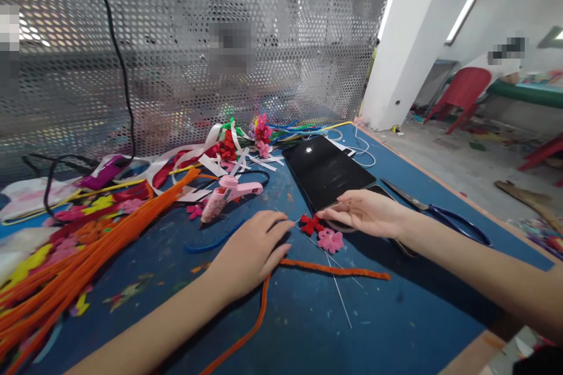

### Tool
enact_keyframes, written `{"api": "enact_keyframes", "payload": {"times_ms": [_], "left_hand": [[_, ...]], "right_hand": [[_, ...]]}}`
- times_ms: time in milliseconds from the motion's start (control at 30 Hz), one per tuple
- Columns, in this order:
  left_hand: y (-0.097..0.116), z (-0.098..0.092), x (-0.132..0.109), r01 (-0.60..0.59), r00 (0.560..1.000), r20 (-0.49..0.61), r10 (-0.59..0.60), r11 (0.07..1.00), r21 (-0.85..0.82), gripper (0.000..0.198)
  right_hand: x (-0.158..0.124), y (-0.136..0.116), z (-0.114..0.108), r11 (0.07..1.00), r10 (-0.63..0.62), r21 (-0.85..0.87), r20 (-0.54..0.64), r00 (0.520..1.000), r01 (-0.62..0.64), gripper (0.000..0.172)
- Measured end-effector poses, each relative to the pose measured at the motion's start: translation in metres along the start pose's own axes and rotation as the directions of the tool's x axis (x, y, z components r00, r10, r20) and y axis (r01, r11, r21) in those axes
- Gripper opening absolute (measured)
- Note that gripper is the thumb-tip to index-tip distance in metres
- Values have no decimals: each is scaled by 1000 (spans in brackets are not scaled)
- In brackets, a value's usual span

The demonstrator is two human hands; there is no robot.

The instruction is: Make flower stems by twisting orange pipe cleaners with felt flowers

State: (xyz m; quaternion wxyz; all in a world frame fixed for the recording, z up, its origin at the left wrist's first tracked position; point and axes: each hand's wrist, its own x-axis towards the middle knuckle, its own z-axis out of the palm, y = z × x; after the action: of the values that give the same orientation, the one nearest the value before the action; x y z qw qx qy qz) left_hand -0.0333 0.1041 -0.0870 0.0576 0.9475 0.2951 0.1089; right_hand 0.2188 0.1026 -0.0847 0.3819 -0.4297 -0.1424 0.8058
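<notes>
Curling, grips unclear, left hand (254,253) overlaps orange pipe cleaner (335,270) while right hand (367,211) adjoins red flower (310,224).

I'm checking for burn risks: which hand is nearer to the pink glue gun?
Left. The left hand is close by, on the near side of the pink glue gun; the right hand is farther off to the right, beside the red flower.

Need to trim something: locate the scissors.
In the head view, the scissors lie on the table, right of the black tablet, beyond the right forearm.
</notes>
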Motion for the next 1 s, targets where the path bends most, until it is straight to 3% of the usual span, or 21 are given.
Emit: {"api": "enact_keyframes", "payload": {"times_ms": [133,200,267,333,367,400,433,567,700,867,1000], "left_hand": [[11,8,38,-281,955,85,285,958,-49,34],[15,13,48,-365,923,97,371,928,-73,38],[18,17,50,-380,915,107,389,920,-95,40],[19,18,47,-346,923,136,360,931,-112,37],[19,17,45,-320,930,152,335,941,-113,35],[19,16,42,-294,936,166,309,950,-109,33],[18,13,38,-271,942,178,285,957,-103,31],[10,0,21,-182,956,221,193,981,-71,26],[-3,-9,0,-90,976,195,98,995,-51,21],[-2,-8,-25,-11,1000,12,11,1000,-20,26],[17,0,-37,-75,996,-45,76,997,6,21]], "right_hand": [[-13,-8,-4,970,-31,-236,111,993,56,24],[-18,-23,-7,851,-160,-487,115,980,196,18],[-14,-46,-13,553,-423,-768,78,903,325,13],[2,-74,-21,115,-695,-948,137,706,297,13],[15,-87,-24,-119,-741,-969,232,631,216,15],[30,-99,-28,-327,-736,-937,333,589,121,16],[47,-109,-31,-469,-719,-883,401,568,30,17],[117,-132,-35,-531,-711,-846,419,565,-41,23],[160,-141,-33,-565,-730,-818,436,527,-106,35],[176,-149,-32,-637,-686,-764,502,527,-102,31],[176,-150,-33,-676,-662,-731,546,514,-94,29]]}}
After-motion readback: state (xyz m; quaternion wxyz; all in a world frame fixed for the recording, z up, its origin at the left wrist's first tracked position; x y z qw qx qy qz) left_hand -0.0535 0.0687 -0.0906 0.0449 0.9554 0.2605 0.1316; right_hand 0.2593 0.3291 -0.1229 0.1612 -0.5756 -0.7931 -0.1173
